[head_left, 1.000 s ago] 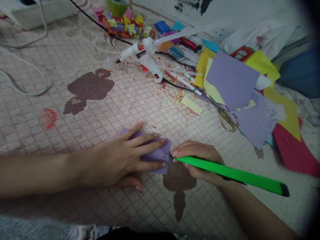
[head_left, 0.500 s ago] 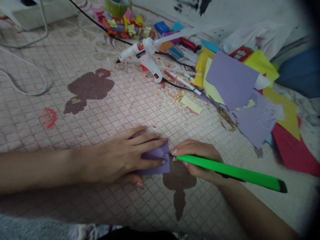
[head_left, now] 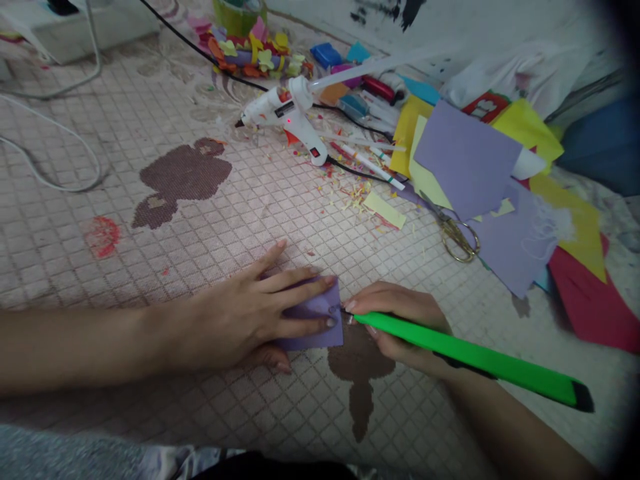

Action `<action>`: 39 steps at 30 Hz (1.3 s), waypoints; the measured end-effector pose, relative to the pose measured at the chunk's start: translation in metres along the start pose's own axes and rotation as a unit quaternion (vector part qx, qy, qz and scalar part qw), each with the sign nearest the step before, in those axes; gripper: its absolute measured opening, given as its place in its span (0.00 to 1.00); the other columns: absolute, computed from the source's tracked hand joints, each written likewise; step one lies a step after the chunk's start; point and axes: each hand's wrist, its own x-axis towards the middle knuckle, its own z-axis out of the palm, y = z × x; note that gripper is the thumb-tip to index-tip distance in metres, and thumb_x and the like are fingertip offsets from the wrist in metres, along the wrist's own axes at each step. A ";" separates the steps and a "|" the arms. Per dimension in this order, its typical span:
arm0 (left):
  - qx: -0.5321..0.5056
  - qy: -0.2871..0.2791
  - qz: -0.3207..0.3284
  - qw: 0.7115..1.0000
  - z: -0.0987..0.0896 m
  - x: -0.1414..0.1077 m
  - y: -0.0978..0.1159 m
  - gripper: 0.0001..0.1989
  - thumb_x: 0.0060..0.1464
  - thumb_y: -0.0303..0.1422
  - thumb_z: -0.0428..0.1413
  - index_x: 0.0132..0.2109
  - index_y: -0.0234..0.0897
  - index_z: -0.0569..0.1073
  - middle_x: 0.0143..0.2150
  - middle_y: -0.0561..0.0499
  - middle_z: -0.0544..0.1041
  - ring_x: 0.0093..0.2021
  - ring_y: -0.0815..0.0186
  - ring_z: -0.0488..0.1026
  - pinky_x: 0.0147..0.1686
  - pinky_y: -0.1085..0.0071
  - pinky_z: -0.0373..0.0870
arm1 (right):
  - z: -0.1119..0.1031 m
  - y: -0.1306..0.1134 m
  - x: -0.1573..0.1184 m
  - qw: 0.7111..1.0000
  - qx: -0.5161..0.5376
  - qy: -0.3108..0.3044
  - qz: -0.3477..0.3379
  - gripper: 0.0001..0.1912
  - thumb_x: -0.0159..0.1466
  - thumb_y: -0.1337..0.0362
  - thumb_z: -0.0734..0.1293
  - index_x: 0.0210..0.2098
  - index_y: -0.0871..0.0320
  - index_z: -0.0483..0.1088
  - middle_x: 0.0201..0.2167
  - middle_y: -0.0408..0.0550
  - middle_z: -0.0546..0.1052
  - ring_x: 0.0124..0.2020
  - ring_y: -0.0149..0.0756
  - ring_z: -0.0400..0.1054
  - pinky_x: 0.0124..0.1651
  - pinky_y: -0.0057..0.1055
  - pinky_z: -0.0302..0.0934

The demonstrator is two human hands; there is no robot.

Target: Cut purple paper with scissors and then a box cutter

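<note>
A small piece of purple paper (head_left: pixel 320 309) lies on the quilted cloth near the front. My left hand (head_left: pixel 255 310) presses it flat with fingers spread; the palm and fingers hide most of the sheet. In my right hand (head_left: pixel 405 317) is a bright green utility knife (head_left: pixel 470 347), gripped close to its front end. Its tip meets the paper's right edge, where a small curled mark shows between two left fingertips. The handle slants away to the lower right, with a black end cap.
A white glue gun (head_left: pixel 293 110), its red light on, rests beyond my hands with a black cord. Gold-handled scissors (head_left: pixel 459 239) lie beside purple sheets (head_left: pixel 467 157) and other coloured paper at right. Paper scraps (head_left: pixel 357 193) litter the middle. A white power strip (head_left: pixel 85 30) sits far left.
The green knife's rear end has swung slightly down and right, while its tip stays at the paper's edge. My left index finger has spread a little farther from the others.
</note>
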 end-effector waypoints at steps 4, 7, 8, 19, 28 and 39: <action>0.004 -0.001 -0.012 1.000 0.002 0.001 0.004 0.27 0.57 0.48 0.52 0.61 0.50 0.61 0.68 0.49 0.53 0.66 0.54 0.54 0.64 0.44 0.36 | 0.004 -0.002 -0.003 0.999 0.005 0.026 0.023 0.17 0.56 0.76 0.65 0.43 0.56 0.72 0.37 0.46 0.78 0.39 0.33 0.73 0.40 0.29 0.68; 0.007 -0.004 -0.024 1.000 0.004 0.002 0.008 0.27 0.57 0.48 0.52 0.62 0.50 0.60 0.68 0.47 0.53 0.65 0.52 0.54 0.63 0.41 0.36 | 0.009 -0.005 -0.003 0.999 0.006 0.047 0.026 0.16 0.56 0.77 0.65 0.42 0.56 0.73 0.36 0.45 0.78 0.37 0.32 0.73 0.39 0.28 0.68; 0.007 -0.007 -0.026 1.000 0.004 0.002 0.008 0.27 0.57 0.47 0.52 0.62 0.50 0.60 0.68 0.47 0.52 0.65 0.52 0.53 0.63 0.41 0.36 | 0.010 -0.007 -0.002 0.998 0.003 0.058 0.025 0.16 0.56 0.77 0.64 0.41 0.57 0.73 0.35 0.45 0.78 0.36 0.31 0.73 0.38 0.27 0.68; 0.007 -0.010 -0.024 1.000 0.005 0.002 0.008 0.28 0.57 0.48 0.53 0.63 0.50 0.59 0.68 0.45 0.52 0.66 0.52 0.53 0.63 0.41 0.39 | 0.015 -0.014 -0.004 0.995 0.006 0.090 0.037 0.16 0.57 0.77 0.64 0.42 0.55 0.73 0.35 0.46 0.78 0.35 0.33 0.73 0.36 0.30 0.68; 0.002 -0.017 -0.024 1.000 0.006 0.000 0.008 0.29 0.57 0.48 0.52 0.63 0.48 0.58 0.69 0.44 0.51 0.66 0.51 0.51 0.63 0.41 0.37 | 0.016 -0.009 -0.010 0.994 0.014 0.096 0.043 0.17 0.56 0.78 0.64 0.42 0.56 0.73 0.36 0.46 0.78 0.37 0.33 0.72 0.38 0.31 0.68; -0.002 -0.019 -0.023 1.000 0.005 0.002 0.008 0.29 0.58 0.49 0.51 0.63 0.49 0.57 0.69 0.44 0.51 0.66 0.51 0.51 0.62 0.41 0.37 | 0.016 -0.009 -0.012 0.995 0.020 0.087 0.046 0.17 0.56 0.78 0.64 0.42 0.57 0.73 0.37 0.47 0.78 0.36 0.32 0.72 0.37 0.30 0.68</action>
